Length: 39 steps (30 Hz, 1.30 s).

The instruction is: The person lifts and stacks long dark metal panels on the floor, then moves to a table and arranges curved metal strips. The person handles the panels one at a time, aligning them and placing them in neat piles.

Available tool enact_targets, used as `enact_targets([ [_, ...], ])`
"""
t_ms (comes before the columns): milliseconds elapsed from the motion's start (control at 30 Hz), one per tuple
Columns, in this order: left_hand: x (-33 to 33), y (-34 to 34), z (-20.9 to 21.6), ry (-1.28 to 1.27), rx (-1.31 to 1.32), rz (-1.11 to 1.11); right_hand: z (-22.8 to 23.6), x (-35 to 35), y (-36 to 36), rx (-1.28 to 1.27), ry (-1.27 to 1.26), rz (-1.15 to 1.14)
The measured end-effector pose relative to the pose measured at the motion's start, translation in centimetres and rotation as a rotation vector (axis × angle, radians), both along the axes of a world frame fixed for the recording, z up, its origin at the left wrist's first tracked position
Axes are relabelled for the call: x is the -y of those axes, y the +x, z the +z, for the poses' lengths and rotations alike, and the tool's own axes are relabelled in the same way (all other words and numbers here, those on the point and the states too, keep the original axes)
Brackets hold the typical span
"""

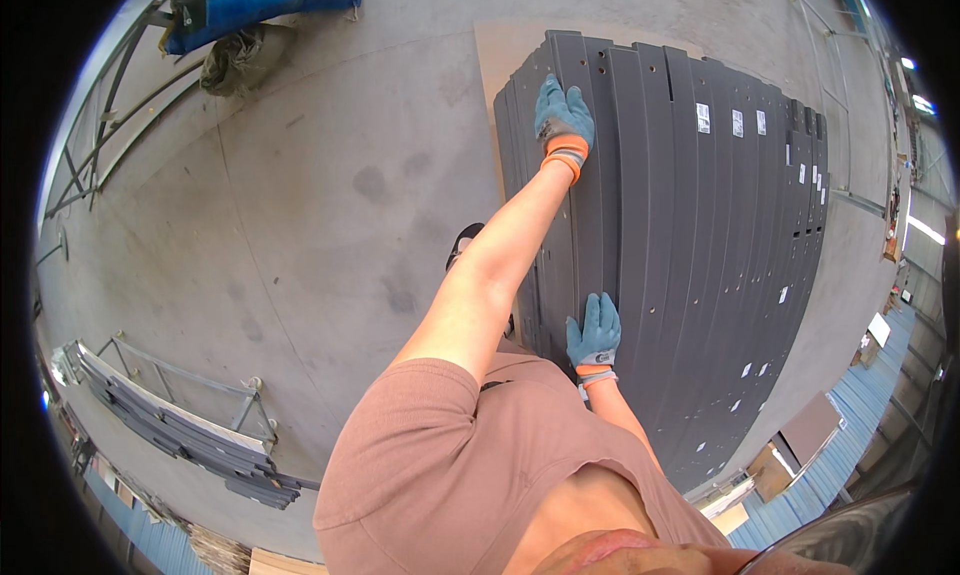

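Note:
My left hand (564, 123), in a blue-grey work glove with an orange cuff, lies on a long dark grey panel (596, 205) toward its far end. Its fingers are stretched out and the thumb stands apart. Nearer my body, my right hand (596, 333), gloved the same way, rests with straight fingers on the same panel or the one beside it; which one I cannot tell. Neither hand is closed around anything. The panel belongs to a large stack of similar dark panels (690, 275), several with small holes and white labels (703, 119).
A flat brown sheet (510, 45) shows under the stack's far edge. On the left stands a metal rack or cart (180, 415) bearing dark boards. Blue wrapped material (265, 5) and a crumpled sack (240, 60) lie far left. My shoe (463, 245) is beside the stack.

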<state>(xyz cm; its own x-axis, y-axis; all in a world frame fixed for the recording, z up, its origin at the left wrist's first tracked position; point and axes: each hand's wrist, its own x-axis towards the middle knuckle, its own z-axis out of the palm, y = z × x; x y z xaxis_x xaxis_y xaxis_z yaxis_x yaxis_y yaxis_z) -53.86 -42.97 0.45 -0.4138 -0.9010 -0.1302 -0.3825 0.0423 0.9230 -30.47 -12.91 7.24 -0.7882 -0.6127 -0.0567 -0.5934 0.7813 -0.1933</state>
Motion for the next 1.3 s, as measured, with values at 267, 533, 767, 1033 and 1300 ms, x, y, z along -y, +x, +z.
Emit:
enact_targets([
  [267,-0.1,-0.4,-0.6,-0.025,-0.038,-0.009,-0.5,-0.1,-0.2,-0.006,0.005,0.033],
  [533,-0.6,-0.9,-1.8,0.010,-0.098,0.027,-0.7,-0.4,-0.2,-0.015,-0.006,0.051],
  [767,-0.6,-0.9,-2.0,0.044,-0.131,0.034,-0.9,-0.6,-0.2,-0.007,-0.018,0.050],
  [1033,-0.3,-0.8,-1.4,0.327,-0.297,0.063,-0.6,-0.3,-0.3,-0.020,-0.039,0.060],
  [1300,-0.3,-1.0,-2.2,0.317,-0.322,0.061,-1.1,-0.2,0.0,-0.051,-0.031,0.043],
])
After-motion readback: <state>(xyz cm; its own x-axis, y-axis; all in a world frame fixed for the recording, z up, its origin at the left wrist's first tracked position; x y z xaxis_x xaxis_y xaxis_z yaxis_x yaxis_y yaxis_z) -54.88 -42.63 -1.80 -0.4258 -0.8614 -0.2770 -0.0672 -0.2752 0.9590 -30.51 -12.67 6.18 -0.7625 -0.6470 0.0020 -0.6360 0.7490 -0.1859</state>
